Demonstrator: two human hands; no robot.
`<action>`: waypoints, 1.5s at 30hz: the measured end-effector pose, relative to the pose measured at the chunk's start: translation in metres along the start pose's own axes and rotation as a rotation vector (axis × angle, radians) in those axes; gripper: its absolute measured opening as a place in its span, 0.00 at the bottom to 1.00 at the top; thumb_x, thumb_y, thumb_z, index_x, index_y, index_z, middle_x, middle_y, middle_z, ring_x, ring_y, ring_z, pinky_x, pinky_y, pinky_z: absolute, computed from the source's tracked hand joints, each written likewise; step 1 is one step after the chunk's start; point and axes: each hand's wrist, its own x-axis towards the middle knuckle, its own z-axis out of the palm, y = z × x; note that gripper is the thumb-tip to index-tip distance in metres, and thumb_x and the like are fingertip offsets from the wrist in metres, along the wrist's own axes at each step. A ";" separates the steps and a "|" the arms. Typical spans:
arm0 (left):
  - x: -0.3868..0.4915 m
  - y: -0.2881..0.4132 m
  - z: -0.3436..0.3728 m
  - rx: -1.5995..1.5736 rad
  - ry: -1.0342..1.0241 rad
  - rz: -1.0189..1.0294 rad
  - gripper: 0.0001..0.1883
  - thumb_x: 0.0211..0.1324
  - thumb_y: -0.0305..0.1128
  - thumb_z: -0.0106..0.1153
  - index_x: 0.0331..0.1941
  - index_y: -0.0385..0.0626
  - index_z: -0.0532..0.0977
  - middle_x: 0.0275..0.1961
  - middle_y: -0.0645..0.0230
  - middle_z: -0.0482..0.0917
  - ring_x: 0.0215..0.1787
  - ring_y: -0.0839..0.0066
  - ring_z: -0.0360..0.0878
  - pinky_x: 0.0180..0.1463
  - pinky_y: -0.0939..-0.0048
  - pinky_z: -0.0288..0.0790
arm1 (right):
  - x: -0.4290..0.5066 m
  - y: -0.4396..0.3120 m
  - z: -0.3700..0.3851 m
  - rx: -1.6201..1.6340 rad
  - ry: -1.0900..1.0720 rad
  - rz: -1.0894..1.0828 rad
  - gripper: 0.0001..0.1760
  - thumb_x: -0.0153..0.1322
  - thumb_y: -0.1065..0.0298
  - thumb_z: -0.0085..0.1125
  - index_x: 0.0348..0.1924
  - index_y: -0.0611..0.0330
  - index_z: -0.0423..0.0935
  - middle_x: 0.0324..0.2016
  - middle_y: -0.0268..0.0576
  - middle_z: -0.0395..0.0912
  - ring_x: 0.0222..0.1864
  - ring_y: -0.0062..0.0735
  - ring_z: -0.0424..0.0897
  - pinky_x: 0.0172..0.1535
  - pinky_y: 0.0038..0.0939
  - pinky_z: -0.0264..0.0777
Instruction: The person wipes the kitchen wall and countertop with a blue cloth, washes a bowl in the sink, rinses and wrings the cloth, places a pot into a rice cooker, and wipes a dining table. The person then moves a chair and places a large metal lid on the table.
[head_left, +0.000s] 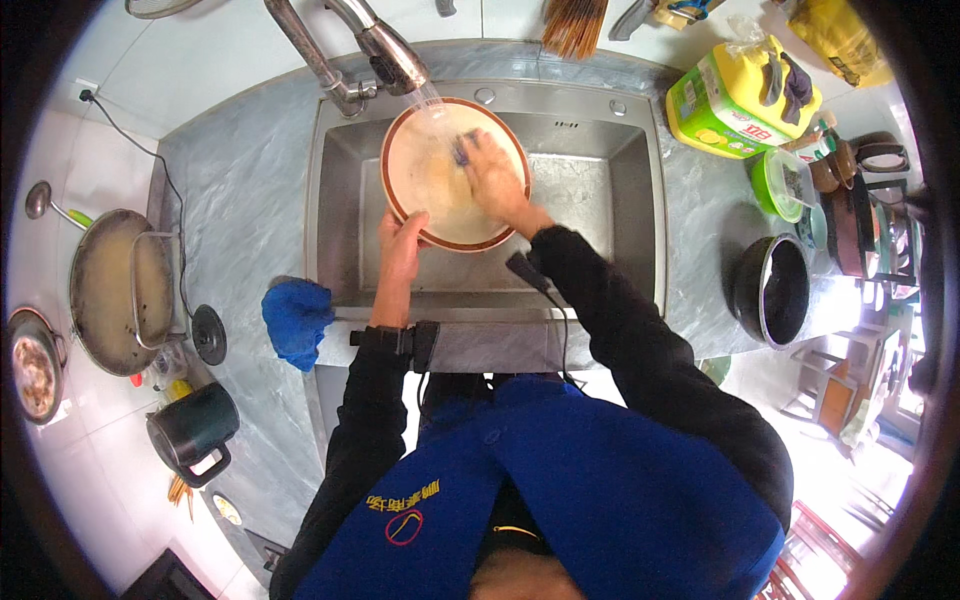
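Over the stainless steel sink I see a round cream plate or shallow bowl with a brown rim. My left hand grips its lower left edge, thumb on top of the rim. Inside it my right hand presses a small dark scrubber or cloth against the surface; motion blurs the fingers. Water runs from the faucet's spray head onto the upper part of the plate.
A blue cloth lies on the grey marble counter at left, near a black kettle and a large pan. At right stand a yellow-green detergent jug, a green container and a black bowl.
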 end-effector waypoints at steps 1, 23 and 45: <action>0.000 0.001 0.000 0.014 -0.032 0.022 0.20 0.55 0.30 0.54 0.52 0.36 0.66 0.43 0.58 0.78 0.35 0.73 0.82 0.30 0.73 0.81 | 0.007 -0.005 0.000 0.015 0.032 -0.129 0.28 0.66 0.70 0.50 0.61 0.59 0.61 0.59 0.60 0.61 0.64 0.55 0.58 0.62 0.52 0.54; 0.005 -0.005 0.009 -0.208 0.273 0.132 0.22 0.59 0.28 0.55 0.56 0.39 0.64 0.52 0.60 0.73 0.44 0.72 0.79 0.39 0.74 0.77 | -0.070 -0.034 -0.008 0.115 -0.006 -0.204 0.23 0.70 0.70 0.48 0.58 0.64 0.64 0.61 0.60 0.59 0.64 0.55 0.59 0.63 0.51 0.53; -0.023 -0.009 -0.001 0.358 -0.077 -0.152 0.20 0.48 0.24 0.52 0.49 0.35 0.70 0.42 0.61 0.79 0.34 0.77 0.78 0.32 0.75 0.75 | 0.007 -0.038 0.022 0.342 -0.001 -0.530 0.24 0.66 0.75 0.47 0.57 0.55 0.69 0.61 0.58 0.60 0.66 0.55 0.54 0.67 0.50 0.47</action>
